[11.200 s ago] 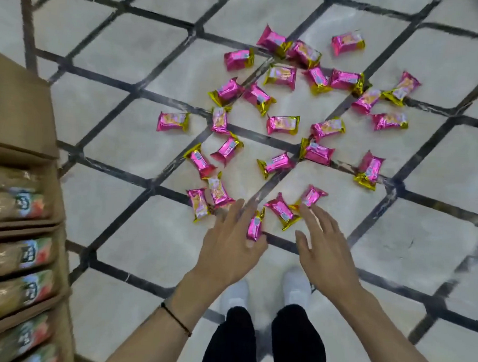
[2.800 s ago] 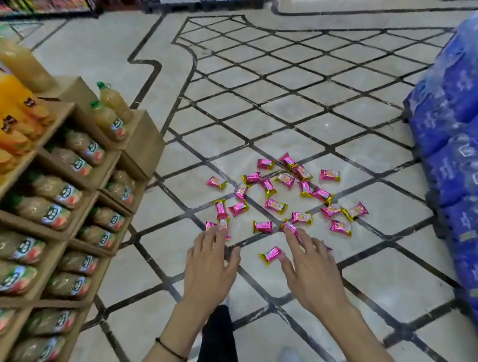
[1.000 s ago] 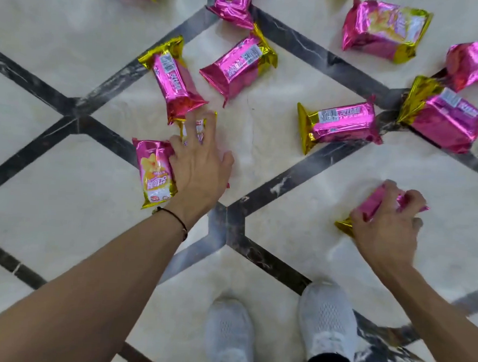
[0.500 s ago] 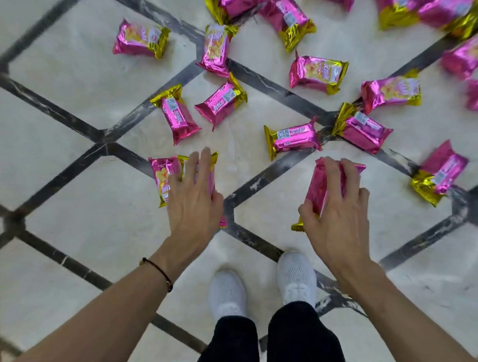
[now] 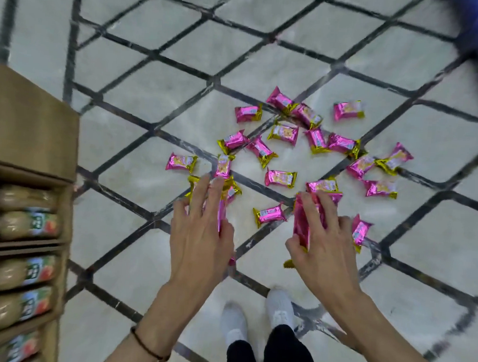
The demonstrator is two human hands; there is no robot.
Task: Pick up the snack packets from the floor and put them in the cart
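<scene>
Pink-and-gold snack packets, scattered flat across tiled floor, one packet held on end, perhaps others

Your left hand and right hand are side by side over the floor, holding the left-hand packet and right-hand packet. Loose snack packets lie scattered just beyond them. The cardboard shelf stands to your left, bottles lying in it; your shoes are below your hands
</scene>
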